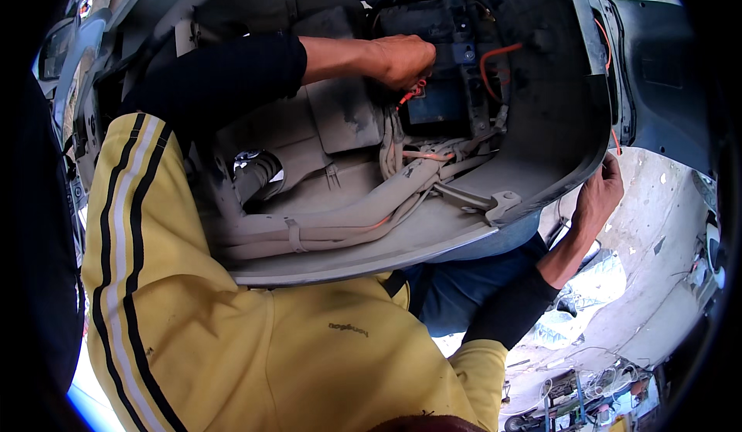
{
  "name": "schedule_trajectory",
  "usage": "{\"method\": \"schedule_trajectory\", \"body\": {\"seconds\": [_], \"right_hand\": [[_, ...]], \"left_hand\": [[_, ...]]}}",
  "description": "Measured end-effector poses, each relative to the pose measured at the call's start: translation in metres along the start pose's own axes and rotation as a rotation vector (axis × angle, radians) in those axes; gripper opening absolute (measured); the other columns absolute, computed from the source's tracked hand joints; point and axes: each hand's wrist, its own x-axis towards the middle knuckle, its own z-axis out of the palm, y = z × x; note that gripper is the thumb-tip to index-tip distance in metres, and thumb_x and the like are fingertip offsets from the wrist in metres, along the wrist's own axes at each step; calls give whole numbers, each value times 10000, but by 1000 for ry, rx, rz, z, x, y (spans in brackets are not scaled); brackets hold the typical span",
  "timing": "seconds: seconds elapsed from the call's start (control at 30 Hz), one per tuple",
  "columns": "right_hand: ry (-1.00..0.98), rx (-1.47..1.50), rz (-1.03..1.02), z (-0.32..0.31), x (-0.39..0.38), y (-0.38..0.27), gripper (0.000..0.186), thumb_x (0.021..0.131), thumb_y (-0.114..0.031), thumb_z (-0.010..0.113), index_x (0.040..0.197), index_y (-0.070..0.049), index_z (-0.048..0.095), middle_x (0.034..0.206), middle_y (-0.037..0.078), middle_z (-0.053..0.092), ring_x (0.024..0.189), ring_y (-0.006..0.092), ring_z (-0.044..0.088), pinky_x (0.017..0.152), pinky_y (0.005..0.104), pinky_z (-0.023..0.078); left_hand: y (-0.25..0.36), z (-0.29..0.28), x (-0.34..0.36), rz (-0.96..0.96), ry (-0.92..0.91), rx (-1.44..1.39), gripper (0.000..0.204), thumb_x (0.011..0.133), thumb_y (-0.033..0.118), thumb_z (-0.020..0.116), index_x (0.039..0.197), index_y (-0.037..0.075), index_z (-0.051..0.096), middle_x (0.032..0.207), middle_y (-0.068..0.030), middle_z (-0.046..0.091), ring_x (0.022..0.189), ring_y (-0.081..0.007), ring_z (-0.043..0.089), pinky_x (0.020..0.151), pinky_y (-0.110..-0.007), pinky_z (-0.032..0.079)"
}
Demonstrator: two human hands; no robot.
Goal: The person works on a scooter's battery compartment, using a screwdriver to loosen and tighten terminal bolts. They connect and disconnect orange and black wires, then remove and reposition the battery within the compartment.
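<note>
Carefully keep red wire, seemingly pinched in left hand, from snagging, and steady right hand, in a grip unclear, beside panel.

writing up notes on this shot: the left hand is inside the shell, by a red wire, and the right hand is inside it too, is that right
Not quite: the head view shows the right hand outside, at the edge of the shell. The left hand is inside, by a red wire.
</note>
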Motion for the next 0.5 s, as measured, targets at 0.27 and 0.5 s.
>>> {"method": "schedule_trajectory", "body": {"seconds": [0.27, 0.5], "right_hand": [[-9, 9, -19, 1, 1, 0, 313, 983, -283, 726, 1072, 15, 759, 974, 113, 750, 885, 191, 650, 850, 327, 515], [-8, 52, -1, 3, -1, -1, 295, 982, -257, 731, 1080, 20, 755, 973, 116, 752, 901, 185, 670, 880, 315, 520]], "left_hand": [[6, -1, -4, -46, 24, -59, 327, 860, 128, 720, 1164, 9, 735, 1074, -214, 744, 1090, -382, 693, 929, -446, 560], [8, 3, -2, -58, 65, -30, 283, 853, 129, 713, 1091, -22, 727, 1058, -245, 729, 1078, -405, 687, 922, -465, 559]]}}
